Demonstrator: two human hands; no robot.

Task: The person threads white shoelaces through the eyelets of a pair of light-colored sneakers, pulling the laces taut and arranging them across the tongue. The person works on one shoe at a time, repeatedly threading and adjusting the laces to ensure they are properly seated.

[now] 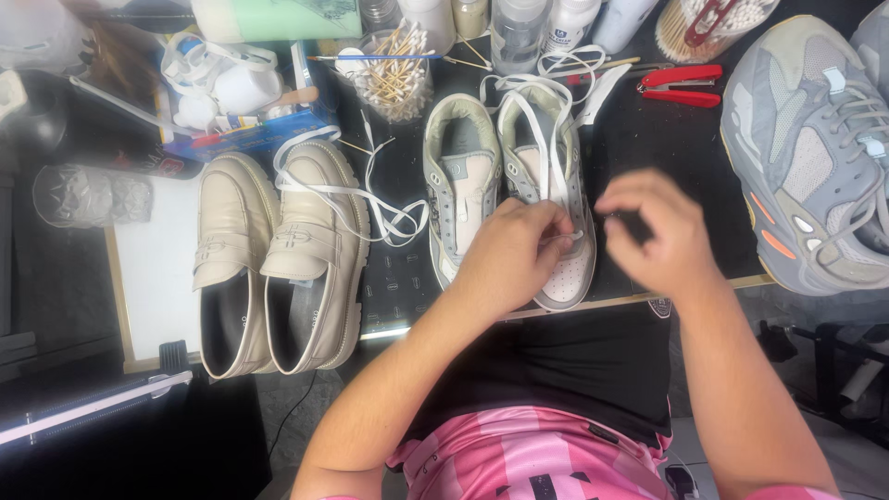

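Presently, item one: the left hand (514,255) is resting over the toe end of the right-hand sneaker (548,199), fingers curled and pinching a white shoelace (553,148) near the lower eyelets. The sneaker is lying on the black tabletop (648,139), toe toward the person, touching its mate.

Item two: the right hand (659,231) is hovering just beside the same sneaker, fingers bunched as if pinching a lace end; whether anything is actually between them cannot be told, as the hand is blurring.

Item three: the other sneaker (458,185), grey and white, is lying unlaced, just left of the one being worked on.

Item four: a pair of cream loafers (278,250) is sitting further left, with a loose white lace (375,208) trailing across one of them toward the sneakers.

Item five: cotton swabs in a clear cup (394,79), bottles (519,28), red pliers (681,85) and a large grey running shoe (815,148) are crowding the far and right edges.

Risks, as judged:
- The lace could be slipping from the pinch, since the grip is only at the fingertips.
- The lace could be going through twisted or missing an eyelet, the left hand covering the view.
- The trailing loose lace could be getting tangled with the working one.
- A wide pull could be knocking the swab cup or bottles.
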